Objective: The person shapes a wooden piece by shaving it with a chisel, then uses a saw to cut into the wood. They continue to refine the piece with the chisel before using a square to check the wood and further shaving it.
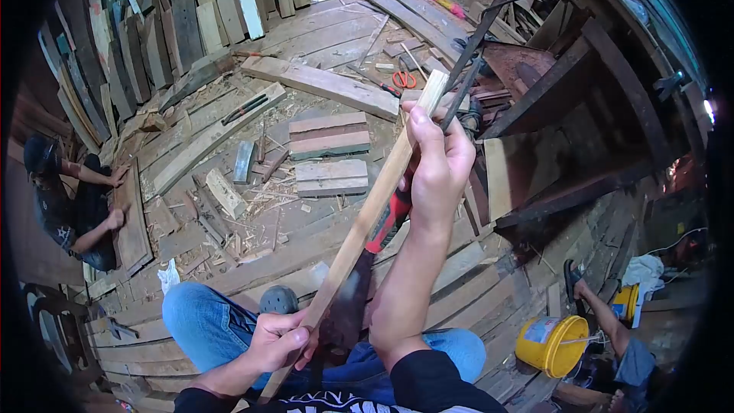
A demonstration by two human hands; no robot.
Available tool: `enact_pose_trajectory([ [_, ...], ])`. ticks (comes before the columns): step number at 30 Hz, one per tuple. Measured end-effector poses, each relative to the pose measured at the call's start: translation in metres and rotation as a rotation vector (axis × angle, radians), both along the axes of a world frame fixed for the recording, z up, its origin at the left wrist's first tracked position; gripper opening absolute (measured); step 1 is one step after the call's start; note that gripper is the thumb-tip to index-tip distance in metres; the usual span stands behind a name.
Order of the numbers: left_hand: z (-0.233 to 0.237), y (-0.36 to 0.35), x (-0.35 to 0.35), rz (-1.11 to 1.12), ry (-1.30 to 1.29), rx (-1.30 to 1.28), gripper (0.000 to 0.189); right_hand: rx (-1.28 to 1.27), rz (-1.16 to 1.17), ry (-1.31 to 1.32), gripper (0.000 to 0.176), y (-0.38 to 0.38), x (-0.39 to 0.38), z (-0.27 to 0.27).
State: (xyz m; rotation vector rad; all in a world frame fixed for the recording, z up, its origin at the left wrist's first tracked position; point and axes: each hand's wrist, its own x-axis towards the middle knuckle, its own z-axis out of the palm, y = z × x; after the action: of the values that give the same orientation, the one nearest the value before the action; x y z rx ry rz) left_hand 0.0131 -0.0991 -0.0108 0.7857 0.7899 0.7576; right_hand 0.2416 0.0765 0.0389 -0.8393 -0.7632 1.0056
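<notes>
Closest in, the left hand [281, 340] is curled tight around the lower end of a wooden strip [367, 218], with thumb and fingers wrapped fully about it. Further up, the right hand [437, 162] closes its fingers over the strip just short of its top end, so it slants between the two grips. A red-handled saw [384, 226] lies just under the right wrist, blade running down toward the left hand; I cannot tell whether either hand grips it.

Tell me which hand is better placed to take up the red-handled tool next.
Right, most likely: the right hand sits directly above the tool's red handle, high on the wooden strip, while the left hand is busy gripping the strip's lower end.
</notes>
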Motion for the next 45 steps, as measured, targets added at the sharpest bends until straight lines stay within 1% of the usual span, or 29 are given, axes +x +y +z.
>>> enact_pose_trajectory([
  [1, 0.001, 0.001, 0.000, -0.002, 0.034, -0.008, 0.045, -0.008, 0.003, 0.004, 0.016, 0.003, 0.000, -0.002],
  [3, 0.002, 0.009, 0.002, 0.005, 0.097, -0.053, 0.041, -0.022, -0.114, -0.149, 0.015, 0.014, -0.004, -0.010],
  [4, 0.001, 0.018, 0.005, 0.012, 0.150, -0.078, 0.040, -0.067, -0.144, -0.181, 0.023, 0.019, -0.008, -0.014],
  [6, -0.004, 0.043, 0.009, -0.003, 0.337, -0.027, 0.038, -0.305, -0.164, -0.533, 0.034, 0.033, -0.006, -0.037],
  [8, -0.026, 0.068, 0.015, 0.151, 0.354, -0.166, 0.040, -0.302, -0.228, -0.823, 0.042, 0.037, -0.014, -0.056],
  [10, -0.049, 0.092, 0.019, 0.185, 0.360, -0.135, 0.042, -0.459, -0.042, -0.858, 0.043, 0.053, -0.016, -0.094],
  [12, -0.090, 0.114, 0.022, 0.219, 0.373, -0.145, 0.041, -0.575, 0.050, -0.807, 0.042, 0.061, -0.024, -0.127],
  [13, -0.113, 0.124, 0.024, 0.227, 0.402, -0.214, 0.041, -0.644, 0.065, -0.791, 0.036, 0.059, -0.032, -0.134],
  [14, -0.134, 0.133, 0.023, 0.226, 0.431, -0.273, 0.041, -0.654, 0.086, -0.793, 0.036, 0.057, -0.037, -0.145],
  [17, -0.200, 0.143, 0.012, 0.208, 0.411, -0.369, 0.041, -0.775, 0.342, -0.330, 0.018, 0.048, -0.043, -0.206],
  [18, -0.205, 0.144, 0.009, 0.203, 0.413, -0.376, 0.041, -0.848, 0.396, -0.189, 0.013, 0.041, -0.046, -0.222],
  [20, -0.216, 0.140, 0.004, 0.222, 0.379, -0.457, 0.041, -0.941, 0.535, 0.156, 0.010, 0.036, -0.045, -0.287],
  [22, -0.231, 0.148, -0.003, 0.207, 0.414, -0.458, 0.040, -0.915, 0.570, 0.229, 0.007, 0.013, -0.053, -0.288],
  [23, -0.236, 0.153, -0.004, 0.211, 0.368, -0.414, 0.040, -0.894, 0.585, 0.309, 0.006, 0.002, -0.057, -0.284],
  [24, -0.239, 0.159, -0.005, 0.218, 0.324, -0.369, 0.040, -0.901, 0.592, 0.307, 0.006, -0.004, -0.063, -0.277],
  [26, -0.242, 0.176, -0.008, 0.253, 0.276, -0.374, 0.041, -0.969, 0.622, 0.378, 0.013, -0.012, -0.073, -0.267],
  [27, -0.246, 0.184, -0.008, 0.313, 0.275, -0.368, 0.042, -0.908, 0.739, 0.399, 0.016, -0.015, -0.073, -0.268],
  [30, -0.261, 0.195, -0.007, 0.382, 0.231, -0.377, 0.044, -0.887, 0.661, 0.450, 0.020, -0.027, -0.070, -0.266],
  [32, -0.271, 0.194, -0.005, 0.414, 0.126, -0.421, 0.047, -0.918, 0.624, 0.453, 0.020, -0.033, -0.068, -0.259],
  [34, -0.272, 0.184, -0.003, 0.360, 0.049, -0.501, 0.051, -0.975, 0.431, 0.326, 0.025, -0.044, -0.069, -0.241],
  [36, -0.276, 0.174, 0.002, 0.363, 0.014, -0.487, 0.055, -0.984, 0.413, 0.297, 0.028, -0.052, -0.068, -0.223],
  [38, -0.266, 0.163, 0.007, 0.337, 0.003, -0.485, 0.055, -0.987, 0.354, 0.234, 0.050, -0.064, -0.072, -0.205],
  [39, -0.259, 0.159, 0.010, 0.329, 0.012, -0.514, 0.054, -0.985, 0.435, 0.205, 0.065, -0.072, -0.067, -0.199],
  [40, -0.252, 0.157, 0.013, 0.323, 0.020, -0.536, 0.053, -1.018, 0.424, 0.081, 0.067, -0.079, -0.072, -0.179],
  [41, -0.243, 0.157, 0.015, 0.325, 0.029, -0.535, 0.049, -1.004, 0.479, 0.004, 0.067, -0.085, -0.067, -0.179],
  [42, -0.249, 0.159, 0.016, 0.327, 0.020, -0.537, 0.049, -0.991, 0.534, -0.072, 0.066, -0.091, -0.063, -0.180],
  [43, -0.259, 0.160, 0.017, 0.323, -0.035, -0.540, 0.048, -0.993, 0.533, -0.080, 0.066, -0.096, -0.064, -0.177],
  [44, -0.268, 0.161, 0.018, 0.321, -0.088, -0.543, 0.046, -0.990, 0.517, -0.186, 0.066, -0.100, -0.067, -0.173],
  [45, -0.255, 0.163, 0.021, 0.312, -0.092, -0.557, 0.042, -0.986, 0.497, -0.290, 0.066, -0.104, -0.070, -0.170],
])
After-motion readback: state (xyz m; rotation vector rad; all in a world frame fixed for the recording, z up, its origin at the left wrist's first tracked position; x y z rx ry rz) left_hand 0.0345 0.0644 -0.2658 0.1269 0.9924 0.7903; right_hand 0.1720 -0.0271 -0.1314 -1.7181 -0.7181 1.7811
